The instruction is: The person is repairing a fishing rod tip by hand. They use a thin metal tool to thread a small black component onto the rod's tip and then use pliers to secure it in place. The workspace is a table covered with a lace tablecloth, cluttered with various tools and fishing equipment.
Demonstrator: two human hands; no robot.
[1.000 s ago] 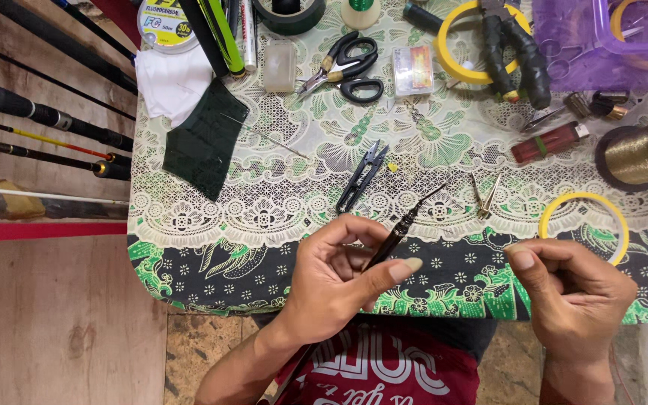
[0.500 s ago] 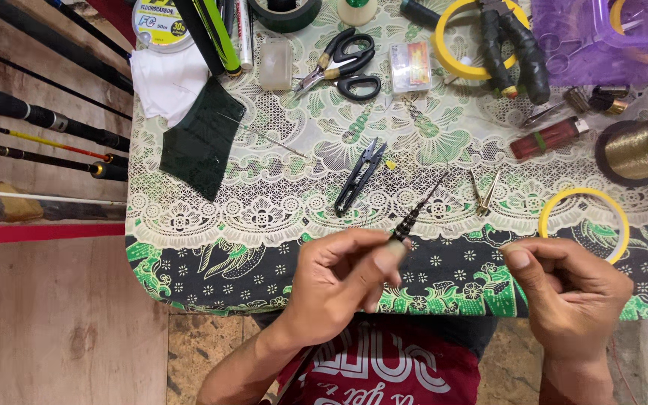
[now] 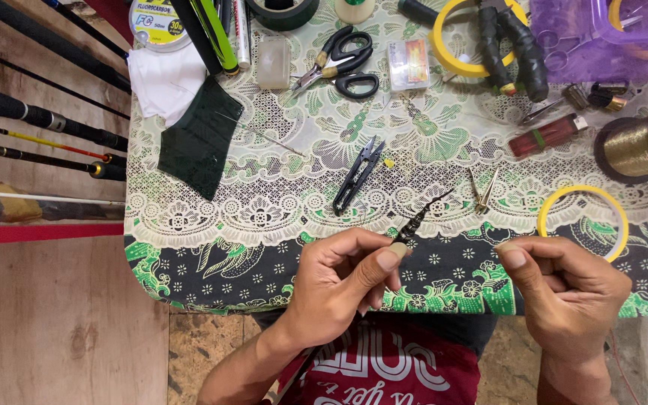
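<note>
Rod tip [image 3: 421, 214] stays pinched in the left hand [image 3: 343, 274], barely moved; right hand [image 3: 564, 289] remains closed, contents unclear.

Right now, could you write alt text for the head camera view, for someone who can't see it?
The left hand pinches a thin dark rod tip above a patterned tablecloth while the right hand is closed beside it. Black snips, scissors and a yellow tape ring lie nearby.

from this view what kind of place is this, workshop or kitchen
Most likely a home workbench for fishing rod repair or tackle work: fishing rods lie along the left, a spool of gold thread sits at the right, and the left hand holds a thin dark rod tip.
</note>
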